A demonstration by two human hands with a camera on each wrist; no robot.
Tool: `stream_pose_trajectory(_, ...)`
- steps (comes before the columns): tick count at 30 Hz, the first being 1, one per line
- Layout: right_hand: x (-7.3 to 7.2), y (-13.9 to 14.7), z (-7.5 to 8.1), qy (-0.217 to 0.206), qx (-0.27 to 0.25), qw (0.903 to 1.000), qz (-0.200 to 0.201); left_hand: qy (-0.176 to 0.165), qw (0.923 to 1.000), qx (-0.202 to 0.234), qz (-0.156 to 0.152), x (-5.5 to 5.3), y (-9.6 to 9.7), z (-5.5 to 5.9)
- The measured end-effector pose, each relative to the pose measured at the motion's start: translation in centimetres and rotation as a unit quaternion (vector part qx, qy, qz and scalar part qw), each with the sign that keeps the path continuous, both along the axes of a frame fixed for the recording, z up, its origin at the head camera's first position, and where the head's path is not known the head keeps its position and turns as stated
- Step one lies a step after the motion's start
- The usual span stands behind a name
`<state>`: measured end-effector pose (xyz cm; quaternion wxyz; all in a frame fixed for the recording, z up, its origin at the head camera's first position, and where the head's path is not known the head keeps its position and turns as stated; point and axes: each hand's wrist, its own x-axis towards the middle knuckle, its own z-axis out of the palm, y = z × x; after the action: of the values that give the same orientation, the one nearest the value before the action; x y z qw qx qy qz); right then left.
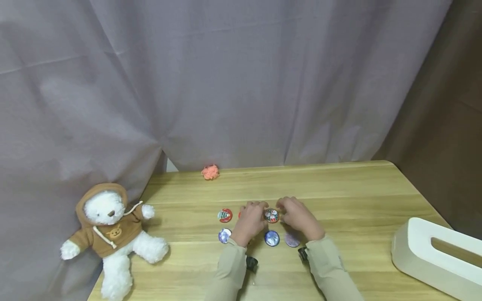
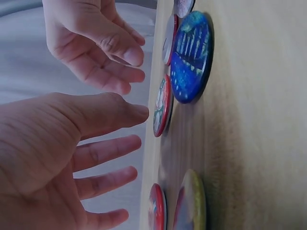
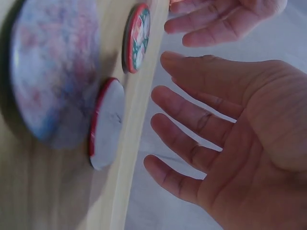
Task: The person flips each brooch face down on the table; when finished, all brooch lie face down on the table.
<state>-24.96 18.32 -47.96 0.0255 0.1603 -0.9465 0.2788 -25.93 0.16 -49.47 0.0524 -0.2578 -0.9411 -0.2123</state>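
Several round badges lie in two rows on the wooden table. Between my two hands in the head view is a red-rimmed green badge point(image 1: 272, 215), with a blue badge point(image 1: 272, 238) nearer me. My left hand point(image 1: 250, 222) hovers over the row and partly hides a red badge; in the left wrist view its fingers point(image 2: 108, 151) are extended, holding nothing. My right hand point(image 1: 300, 217) is at the green badge's right, fingers point(image 3: 184, 139) spread and holding nothing. Below it lies a lilac badge point(image 1: 292, 240), and a red-edged white badge point(image 3: 106, 124) appears in the right wrist view.
Left of my left hand lie a red badge with a tree point(image 1: 225, 215) and a purple-white badge point(image 1: 224, 235). A white teddy bear in a brown hoodie point(image 1: 116, 234) sits at the left. A pink tuft point(image 1: 210, 172) lies at the back edge; a white box point(image 1: 418, 251) stands right.
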Motion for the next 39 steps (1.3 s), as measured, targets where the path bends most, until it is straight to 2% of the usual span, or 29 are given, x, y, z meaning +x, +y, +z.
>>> stream_pose_trajectory(8, -0.4, -0.8, -0.8, 0.017, 0.024, 0.9994, 0.02, 0.01, 0.9998, -0.009, -0.015, -0.3, 0.3, -0.1)
stream_pose_trajectory(13, -0.5, -1.0, -0.8, 0.031, 0.039, 0.9986, 0.019, 0.014, 0.9995, -0.022, -0.02, -0.6, 0.4, -0.1)
stream_pose_trajectory(18, -0.6, -1.1, -0.8, 0.038, 0.051, 0.9977, 0.021, 0.011, 0.9989, -0.041, -0.017, -0.5, 0.6, 0.0)
stream_pose_trajectory(22, -0.5, -1.1, -1.0, 0.028, 0.058, 0.9977, 0.018, 0.01, 0.9985, -0.053, -0.014, -0.3, 0.7, -0.3)
stream_pose_trajectory(29, -0.7, -1.0, -1.3, 0.02, 0.057, 0.9981, 0.011, -0.002, 0.9993, -0.036, -0.011, -0.5, 0.6, -0.6)
stream_pose_trajectory(39, -0.9, -0.9, -1.3, 0.006, 0.035, 0.9992, 0.019, 0.001, 0.9999, -0.013, -0.005, -0.6, 0.5, -0.8)
